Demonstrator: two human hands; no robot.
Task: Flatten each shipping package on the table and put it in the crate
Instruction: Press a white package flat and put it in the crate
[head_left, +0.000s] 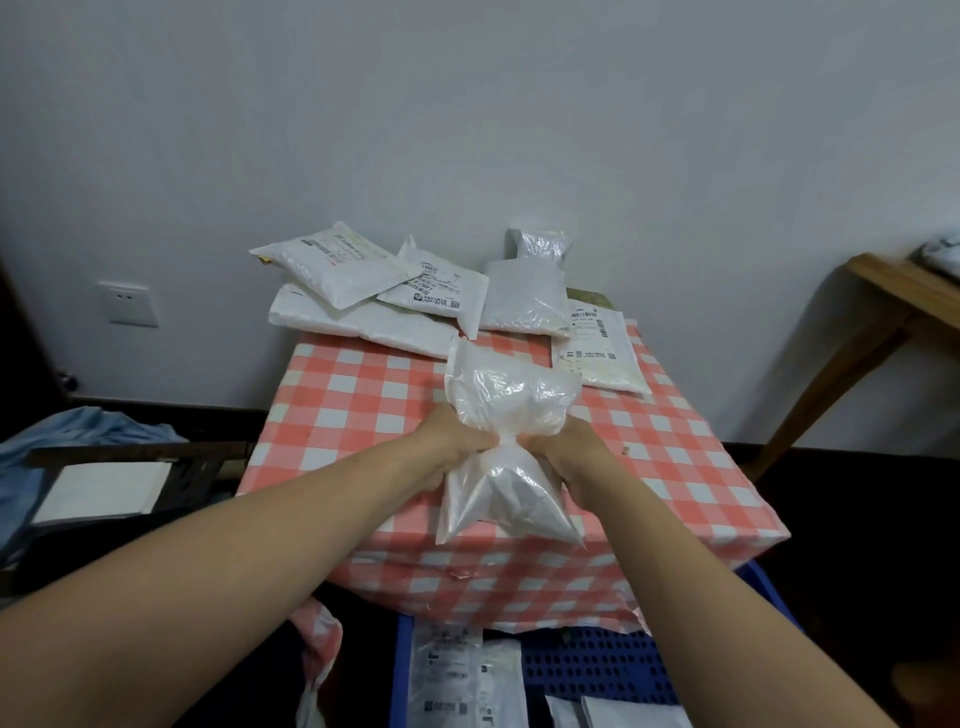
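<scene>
Bag (506, 415): between both hands, pinched at its middle; left hand (454, 441): grasping it; right hand (563, 449): grasping it

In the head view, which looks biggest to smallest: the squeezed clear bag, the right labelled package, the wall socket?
Largest: clear bag, though nearest the camera.
Then: labelled package.
Smallest: wall socket.

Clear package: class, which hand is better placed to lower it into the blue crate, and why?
Right, probably. The right hand and left hand both grip the clear package, but the blue crate below the table lies mostly on the right side, under that forearm.
</scene>
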